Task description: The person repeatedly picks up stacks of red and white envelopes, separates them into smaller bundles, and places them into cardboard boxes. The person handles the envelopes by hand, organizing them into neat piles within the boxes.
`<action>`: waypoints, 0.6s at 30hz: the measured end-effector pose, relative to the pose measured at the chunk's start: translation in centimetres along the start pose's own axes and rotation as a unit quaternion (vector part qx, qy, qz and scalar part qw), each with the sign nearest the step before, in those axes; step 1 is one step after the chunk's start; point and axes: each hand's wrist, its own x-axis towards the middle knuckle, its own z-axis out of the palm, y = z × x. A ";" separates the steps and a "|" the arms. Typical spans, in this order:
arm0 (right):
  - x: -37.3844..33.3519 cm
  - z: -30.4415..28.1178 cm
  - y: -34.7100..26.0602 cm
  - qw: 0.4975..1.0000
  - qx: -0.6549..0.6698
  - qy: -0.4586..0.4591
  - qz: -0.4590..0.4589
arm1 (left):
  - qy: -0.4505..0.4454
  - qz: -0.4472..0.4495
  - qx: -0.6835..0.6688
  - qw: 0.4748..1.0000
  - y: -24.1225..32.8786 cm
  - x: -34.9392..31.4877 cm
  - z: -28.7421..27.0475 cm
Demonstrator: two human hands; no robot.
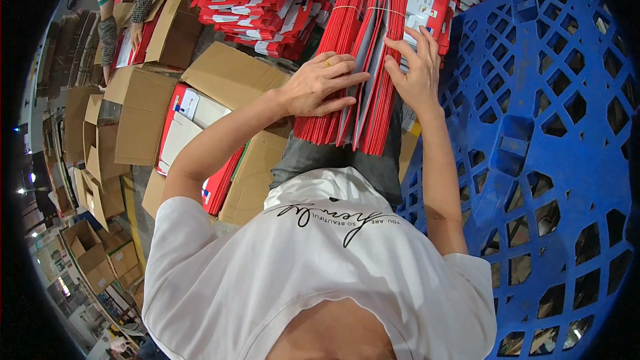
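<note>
A thick bundle of flat red folded card pieces (pixel 379 103) stands on edge across my lap, with pale bands round its upper part. Grey-white inner faces show at a gap near its middle. My left hand (pixel 323 87), with a ring on one finger, rests over the bundle's left part; its fingers are stretched and apart, the tips reaching toward the gap. Against the right part lies my right hand (pixel 419 70), fingers spread, with the thumb and forefinger touching the red edges. The undersides of both hands are hidden.
Beyond the bundle rise piles of red-and-white flat pieces (pixel 260 7). An open cardboard box (pixel 233 77) at left contains similar ones. A blue plastic pallet (pixel 520 140) stands along my right. At upper left, another person's hand (pixel 136 37) touches red pieces in a box.
</note>
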 end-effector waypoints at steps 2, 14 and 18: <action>-0.1 0.1 -0.2 1.000 -0.012 0.009 0.011 | -0.006 -0.001 0.001 1.000 -0.1 -0.1 0.1; 1.0 1.3 -1.3 0.997 0.058 0.000 0.045 | -0.022 -0.002 -0.032 0.999 -0.1 0.7 0.5; 1.1 1.2 -1.2 0.998 0.030 -0.007 0.046 | -0.009 0.002 -0.032 0.999 0.3 1.3 0.6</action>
